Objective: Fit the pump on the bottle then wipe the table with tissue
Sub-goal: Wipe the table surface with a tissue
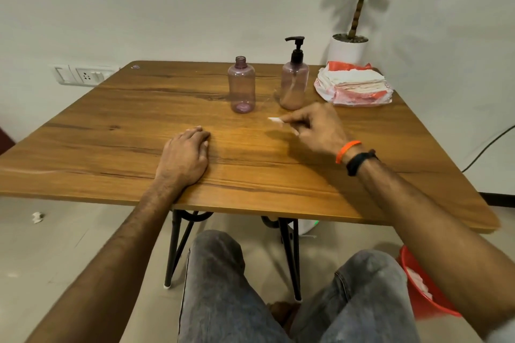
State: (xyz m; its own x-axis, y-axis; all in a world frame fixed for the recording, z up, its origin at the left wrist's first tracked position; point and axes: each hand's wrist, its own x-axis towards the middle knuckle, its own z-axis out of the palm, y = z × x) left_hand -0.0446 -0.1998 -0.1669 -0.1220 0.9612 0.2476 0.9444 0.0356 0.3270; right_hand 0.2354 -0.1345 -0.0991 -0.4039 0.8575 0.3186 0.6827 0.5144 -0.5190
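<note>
Two pale purple plastic bottles stand on the wooden table (111, 147). The left bottle (241, 86) has an open neck and no cap. The right bottle (294, 83) carries a black pump (296, 49) on its neck. A torn pack of white tissues (354, 83) lies at the table's far right. My right hand (315, 128) hovers just in front of the pumped bottle, fingers pinched on a small white piece of tissue (274, 119). My left hand (185, 156) rests flat on the table near the front edge, holding nothing.
A potted plant (349, 44) stands behind the table's far right corner. A red bucket (420, 287) sits on the floor at the right. My knees are under the table's front edge. A crumpled white scrap (37, 217) lies on the floor at the left.
</note>
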